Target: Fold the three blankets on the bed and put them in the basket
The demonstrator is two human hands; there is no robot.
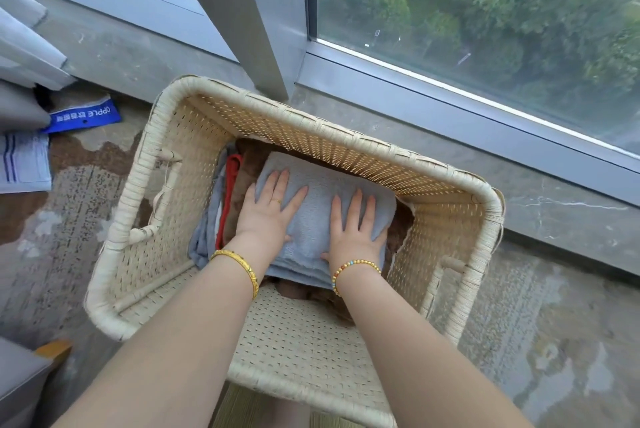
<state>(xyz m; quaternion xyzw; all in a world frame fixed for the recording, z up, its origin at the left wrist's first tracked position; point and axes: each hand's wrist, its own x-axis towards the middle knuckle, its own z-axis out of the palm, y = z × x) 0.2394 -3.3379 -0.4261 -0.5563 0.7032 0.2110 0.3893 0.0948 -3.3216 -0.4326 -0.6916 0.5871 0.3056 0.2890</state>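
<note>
A pale woven basket stands on the floor by the window. Inside it a folded grey-blue blanket lies on top of a brown blanket, whose edges show around it. Along the basket's left wall are squeezed grey cloth and red cloth. My left hand presses flat on the left part of the grey-blue blanket, fingers spread. My right hand presses flat on its right part, fingers straight.
A grey window frame and a stone sill lie just beyond the basket. At the left are curtain folds, a blue box and papers on worn floor. A grey cushion corner shows bottom left.
</note>
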